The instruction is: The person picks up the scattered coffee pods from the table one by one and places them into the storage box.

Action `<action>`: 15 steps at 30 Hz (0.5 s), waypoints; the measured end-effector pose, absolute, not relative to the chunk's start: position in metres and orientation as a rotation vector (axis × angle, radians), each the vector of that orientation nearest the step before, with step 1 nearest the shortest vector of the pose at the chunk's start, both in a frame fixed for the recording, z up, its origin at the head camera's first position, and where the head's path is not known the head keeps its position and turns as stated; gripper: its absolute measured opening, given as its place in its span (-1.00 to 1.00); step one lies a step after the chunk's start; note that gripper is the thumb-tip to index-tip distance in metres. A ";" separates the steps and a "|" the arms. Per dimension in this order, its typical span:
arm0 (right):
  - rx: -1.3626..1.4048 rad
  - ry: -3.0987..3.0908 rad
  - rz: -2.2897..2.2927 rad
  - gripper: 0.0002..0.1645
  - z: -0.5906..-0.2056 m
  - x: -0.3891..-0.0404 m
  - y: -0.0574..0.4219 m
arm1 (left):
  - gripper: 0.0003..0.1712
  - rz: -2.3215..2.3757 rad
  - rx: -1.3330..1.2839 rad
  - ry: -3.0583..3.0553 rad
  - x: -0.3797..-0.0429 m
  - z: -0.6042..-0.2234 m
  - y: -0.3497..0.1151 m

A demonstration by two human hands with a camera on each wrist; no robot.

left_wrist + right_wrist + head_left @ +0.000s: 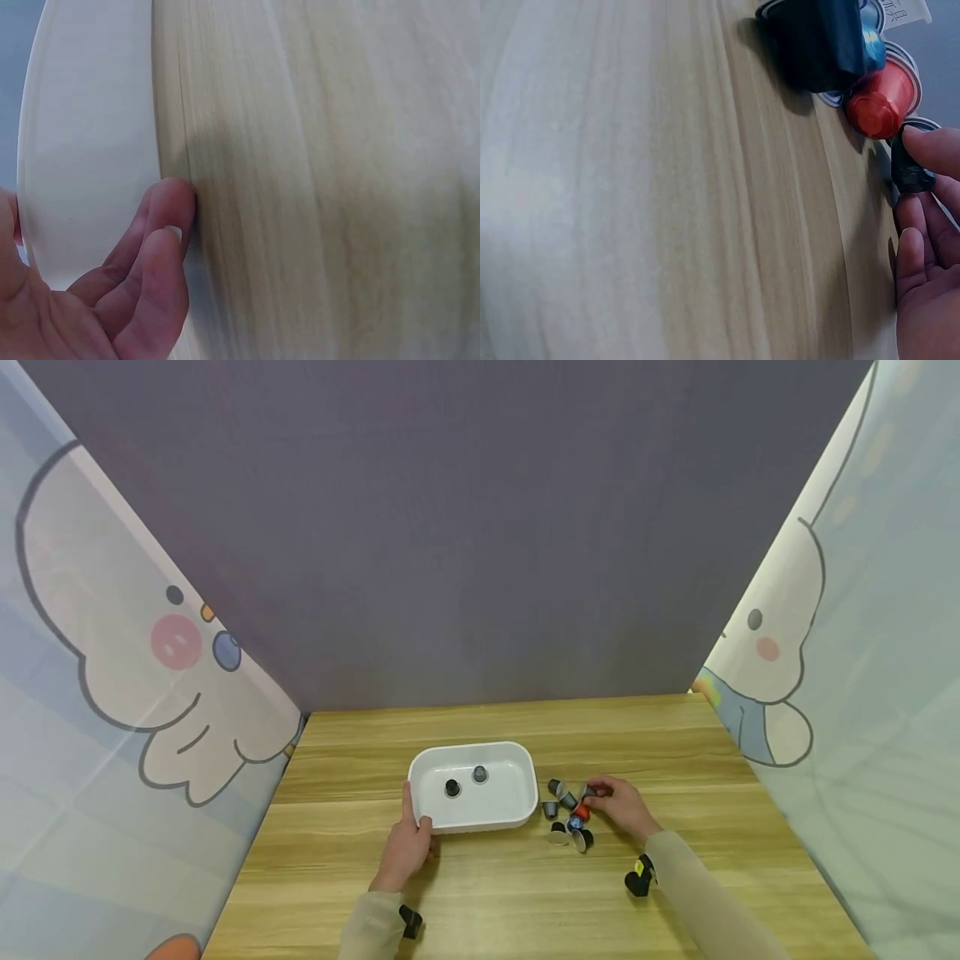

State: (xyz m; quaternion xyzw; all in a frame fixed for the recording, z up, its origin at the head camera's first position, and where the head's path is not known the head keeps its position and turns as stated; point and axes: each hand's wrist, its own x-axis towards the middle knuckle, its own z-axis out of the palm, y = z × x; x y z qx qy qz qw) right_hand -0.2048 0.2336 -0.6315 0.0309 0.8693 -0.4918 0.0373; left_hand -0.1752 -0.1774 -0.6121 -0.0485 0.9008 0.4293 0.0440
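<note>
A white plastic tray [491, 808] stands on the table with a black coffee capsule [452, 788] and a grey coffee capsule [480, 773] inside. My left hand [407, 850] grips its near left corner, thumb over the rim and fingers against the outer wall. To the right of the tray, my right hand [624, 806] pinches a dark coffee capsule [910, 169] between thumb and fingers at the edge of a loose pile. Beside that capsule lies a red capsule [883, 102], with a blue capsule [575, 822] just in front.
Several more grey and black capsules [551, 810] make up the pile, some lying on their sides. The wood-grain table [510, 893] ends at a grey back panel [480, 568]. Printed cartoon sheets [112, 693] flank both sides.
</note>
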 end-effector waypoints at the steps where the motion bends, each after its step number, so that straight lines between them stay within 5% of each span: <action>1: 0.094 2.665 -1.515 -0.56 -0.632 -0.205 0.234 | -0.12 1.312 -0.148 2.753 -0.175 -0.612 -0.177; 15: 0.042 2.660 -1.563 -0.51 -0.625 -0.206 0.234 | -0.12 1.315 -0.125 2.756 -0.174 -0.610 -0.176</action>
